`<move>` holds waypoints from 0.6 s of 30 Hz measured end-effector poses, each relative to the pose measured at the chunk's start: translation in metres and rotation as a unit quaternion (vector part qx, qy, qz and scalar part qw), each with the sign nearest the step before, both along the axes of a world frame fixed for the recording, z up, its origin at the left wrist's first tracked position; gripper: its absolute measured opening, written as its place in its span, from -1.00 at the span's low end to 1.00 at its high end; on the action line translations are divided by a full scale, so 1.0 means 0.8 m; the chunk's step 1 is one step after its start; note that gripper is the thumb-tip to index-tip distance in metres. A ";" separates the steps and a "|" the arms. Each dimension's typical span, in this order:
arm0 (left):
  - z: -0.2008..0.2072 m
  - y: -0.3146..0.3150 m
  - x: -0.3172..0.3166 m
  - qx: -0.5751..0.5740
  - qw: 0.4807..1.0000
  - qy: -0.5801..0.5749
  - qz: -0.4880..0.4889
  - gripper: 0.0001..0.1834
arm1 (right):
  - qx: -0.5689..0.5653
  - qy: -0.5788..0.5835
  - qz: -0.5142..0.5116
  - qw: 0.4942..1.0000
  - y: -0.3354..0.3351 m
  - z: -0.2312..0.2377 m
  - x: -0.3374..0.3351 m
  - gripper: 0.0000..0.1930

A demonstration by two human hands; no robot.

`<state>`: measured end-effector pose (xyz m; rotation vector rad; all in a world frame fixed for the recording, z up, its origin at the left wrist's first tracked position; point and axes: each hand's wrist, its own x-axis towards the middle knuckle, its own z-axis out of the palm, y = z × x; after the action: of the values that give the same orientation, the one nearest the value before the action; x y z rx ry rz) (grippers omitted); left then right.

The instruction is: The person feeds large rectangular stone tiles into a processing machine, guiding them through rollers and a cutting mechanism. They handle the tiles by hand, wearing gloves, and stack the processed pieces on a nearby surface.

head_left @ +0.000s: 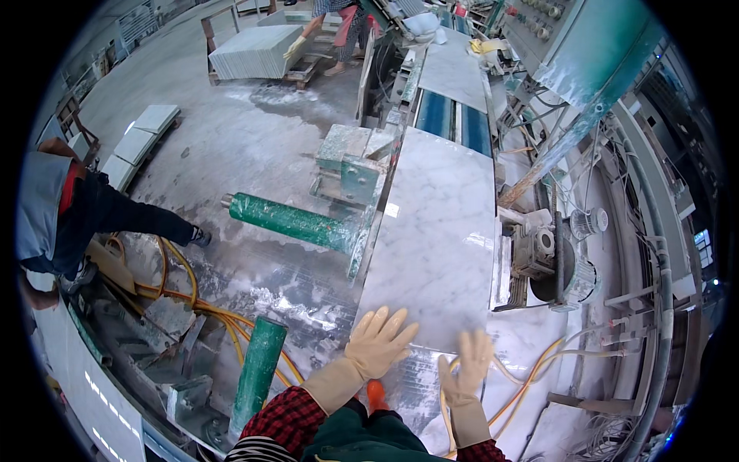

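A white marble slab (437, 246) with grey veins and a wet shine lies on the conveyor line in front of me. My left hand (380, 343), in a cream rubber glove, is at the slab's near left corner with its fingers spread and nothing in them. I cannot tell whether it touches the stone. At the slab's near right corner my right hand (467, 366), gloved alike, is raised with fingers stretched out, a little blurred and holding nothing. Farther along the line lies another marble slab (454, 77), past a strip of blue belt (436, 113).
Green rollers (289, 221) jut out left of the line. Yellow hoses (196, 300) trail over the wet floor. To the right stand a motor (577, 281) and a green-and-white machine housing (593, 54). One person (61, 208) is at the left; another stands by stacked slabs (258, 52).
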<state>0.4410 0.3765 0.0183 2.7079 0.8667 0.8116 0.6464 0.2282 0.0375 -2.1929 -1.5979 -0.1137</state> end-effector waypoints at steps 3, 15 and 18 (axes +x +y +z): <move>0.001 0.004 0.005 0.003 1.000 0.003 -0.002 -0.43 | -0.049 -0.037 0.011 0.998 0.024 -0.017 -0.003 -0.30; 0.011 0.129 0.083 -0.045 0.998 0.046 0.020 -0.41 | -0.027 0.019 0.062 0.998 0.174 0.021 0.071 -0.39; 0.010 0.182 0.117 -0.054 0.997 0.057 0.028 -0.39 | -0.027 -0.004 0.052 0.998 0.227 0.016 0.105 -0.40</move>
<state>0.5345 0.5219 0.0262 2.6671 0.9853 0.6082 0.7302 0.4098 0.0503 -2.1457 -1.7347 -0.0501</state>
